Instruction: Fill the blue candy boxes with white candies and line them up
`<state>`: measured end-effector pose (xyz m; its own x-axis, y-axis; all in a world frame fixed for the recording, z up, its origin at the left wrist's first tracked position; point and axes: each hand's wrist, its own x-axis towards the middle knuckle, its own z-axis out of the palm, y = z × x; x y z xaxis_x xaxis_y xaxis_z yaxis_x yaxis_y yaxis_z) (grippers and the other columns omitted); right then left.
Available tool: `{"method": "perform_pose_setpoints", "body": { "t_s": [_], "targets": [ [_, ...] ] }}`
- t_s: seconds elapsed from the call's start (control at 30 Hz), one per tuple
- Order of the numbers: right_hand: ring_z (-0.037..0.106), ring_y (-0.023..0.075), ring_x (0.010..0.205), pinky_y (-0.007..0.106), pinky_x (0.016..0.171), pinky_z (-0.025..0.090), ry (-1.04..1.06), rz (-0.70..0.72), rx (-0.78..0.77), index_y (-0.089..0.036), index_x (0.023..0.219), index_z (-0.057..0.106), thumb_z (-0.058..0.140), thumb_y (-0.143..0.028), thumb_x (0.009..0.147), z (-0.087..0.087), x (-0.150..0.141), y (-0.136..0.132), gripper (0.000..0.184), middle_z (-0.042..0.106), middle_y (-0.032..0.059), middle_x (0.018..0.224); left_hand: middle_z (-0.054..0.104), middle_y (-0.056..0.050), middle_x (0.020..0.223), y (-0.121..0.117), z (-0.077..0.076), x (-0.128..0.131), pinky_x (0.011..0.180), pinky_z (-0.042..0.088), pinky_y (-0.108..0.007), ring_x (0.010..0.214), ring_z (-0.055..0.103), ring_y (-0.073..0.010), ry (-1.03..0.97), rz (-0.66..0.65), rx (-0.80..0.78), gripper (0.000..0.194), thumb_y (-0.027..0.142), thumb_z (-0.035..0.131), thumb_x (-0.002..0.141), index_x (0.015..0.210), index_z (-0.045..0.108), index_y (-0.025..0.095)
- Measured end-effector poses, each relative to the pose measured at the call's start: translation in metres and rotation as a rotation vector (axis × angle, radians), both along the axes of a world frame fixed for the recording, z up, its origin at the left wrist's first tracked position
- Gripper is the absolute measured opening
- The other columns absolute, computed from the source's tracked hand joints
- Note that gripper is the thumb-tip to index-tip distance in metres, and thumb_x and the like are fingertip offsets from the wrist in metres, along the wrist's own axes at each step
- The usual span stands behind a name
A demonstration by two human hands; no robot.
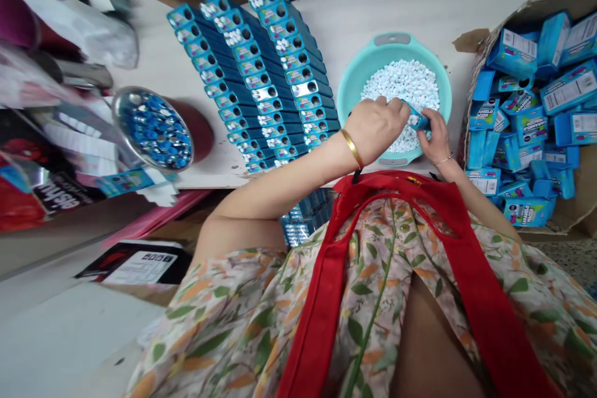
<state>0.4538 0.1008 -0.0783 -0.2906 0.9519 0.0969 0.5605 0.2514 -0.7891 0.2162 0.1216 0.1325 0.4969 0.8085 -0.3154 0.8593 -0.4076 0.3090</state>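
Note:
Over the turquoise basin (347,90), a small blue box (421,122) is between my two hands, tilted. My left hand (379,129), wearing a gold bangle, is closed with its fingers bunched at the box's left end; its fingertips are hidden. My right hand (437,138) pinches the box's right end between thumb and fingers. White pellet-like candies (403,78) fill much of the basin just under both hands. Something white shows on the box's near face; I cannot tell whether it is print or candies.
Left of the basin stand three stacked columns of blue boxes (256,65). A metal-rimmed pot (191,137) holds blue and silver wrapped pieces. On the right, a cardboard carton (473,84) is full of loose blue boxes (527,124). Plastic bags (109,37) lie far left.

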Motion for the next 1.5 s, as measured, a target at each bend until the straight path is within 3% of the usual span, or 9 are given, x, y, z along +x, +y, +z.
{"method": "perform_pose_setpoints", "body": {
  "t_s": [0.13,0.3,0.4,0.53,0.67,0.83,1.1,1.27,1.5],
  "targets": [
    [0.068,0.0363,0.145,0.070,0.134,0.047,0.011,-0.003,0.010,-0.026,0.146,0.060,0.049,-0.061,0.107,-0.005,0.007,0.000,0.053,0.073,0.0168,0.148,0.073,-0.017,0.116,0.005,-0.020,-0.013,0.095,0.057,-0.046,0.115,0.070,-0.0324,-0.050,0.053,0.054,0.035,0.019,0.039,0.113,0.127,0.072,0.019],
    [0.068,0.0370,0.144,0.069,0.129,0.053,0.019,-0.060,-0.016,-0.027,0.150,0.056,0.053,-0.062,0.107,-0.005,0.019,0.002,0.055,0.071,0.0163,0.150,0.072,-0.016,0.120,0.028,-0.141,-0.065,0.099,0.055,-0.047,0.114,0.067,-0.0317,-0.166,0.277,0.082,0.036,0.023,0.040,0.111,0.128,0.071,0.023],
    [0.072,0.0361,0.139,0.067,0.121,0.060,0.030,-0.103,0.004,-0.030,0.151,0.055,0.055,-0.065,0.106,-0.004,0.023,0.004,0.057,0.071,0.0146,0.148,0.073,-0.017,0.117,0.024,-0.209,-0.064,0.102,0.054,-0.047,0.118,0.066,-0.0326,-0.189,0.323,-0.023,0.037,0.018,0.039,0.108,0.126,0.071,0.020],
    [0.074,0.0355,0.133,0.067,0.115,0.064,0.035,-0.161,0.030,-0.031,0.152,0.053,0.059,-0.068,0.106,-0.007,0.024,0.008,0.059,0.071,0.0125,0.143,0.071,-0.023,0.139,-0.006,-0.233,-0.016,0.109,0.052,-0.050,0.128,0.065,-0.0349,-0.155,0.204,-0.254,0.045,0.012,0.037,0.105,0.137,0.069,0.014],
    [0.074,0.0357,0.130,0.068,0.113,0.064,0.026,-0.189,0.043,-0.032,0.155,0.050,0.059,-0.069,0.106,-0.011,0.027,0.012,0.062,0.070,0.0120,0.141,0.067,-0.024,0.150,-0.025,-0.222,0.019,0.119,0.049,-0.046,0.134,0.065,-0.0310,-0.360,0.160,-0.413,0.047,0.014,0.046,0.102,0.147,0.063,0.011],
    [0.074,0.0329,0.129,0.066,0.112,0.065,0.037,-0.177,0.054,-0.035,0.157,0.047,0.054,-0.070,0.107,-0.011,0.029,0.016,0.062,0.068,0.0092,0.138,0.073,-0.021,0.140,-0.025,-0.200,-0.008,0.111,0.054,-0.044,0.122,0.068,-0.0294,-0.579,0.153,-0.452,0.036,0.027,0.056,0.102,0.135,0.065,0.016],
    [0.072,0.0352,0.135,0.064,0.120,0.060,0.063,-0.082,0.017,-0.028,0.147,0.057,0.059,-0.063,0.104,-0.006,0.021,0.013,0.056,0.073,0.0148,0.143,0.073,-0.017,0.129,-0.008,-0.096,-0.066,0.102,0.056,-0.042,0.117,0.070,-0.0286,-0.457,0.054,-0.174,0.034,0.027,0.054,0.106,0.137,0.066,0.017],
    [0.069,0.0364,0.143,0.068,0.133,0.049,0.005,0.009,-0.006,-0.027,0.144,0.060,0.054,-0.057,0.105,-0.004,0.009,0.006,0.050,0.074,0.0162,0.146,0.074,-0.014,0.120,0.006,-0.045,-0.041,0.097,0.058,-0.040,0.114,0.071,-0.0285,-0.154,0.008,-0.082,0.032,0.018,0.053,0.105,0.132,0.071,0.020],
    [0.067,0.0365,0.146,0.071,0.137,0.043,0.027,0.009,-0.017,-0.027,0.148,0.059,0.053,-0.055,0.106,-0.011,0.003,0.001,0.052,0.072,0.0155,0.150,0.073,-0.017,0.115,-0.002,-0.002,0.000,0.096,0.058,-0.044,0.116,0.070,-0.0323,-0.014,-0.005,0.009,0.030,0.020,0.047,0.113,0.124,0.074,0.017]
  ]
}}
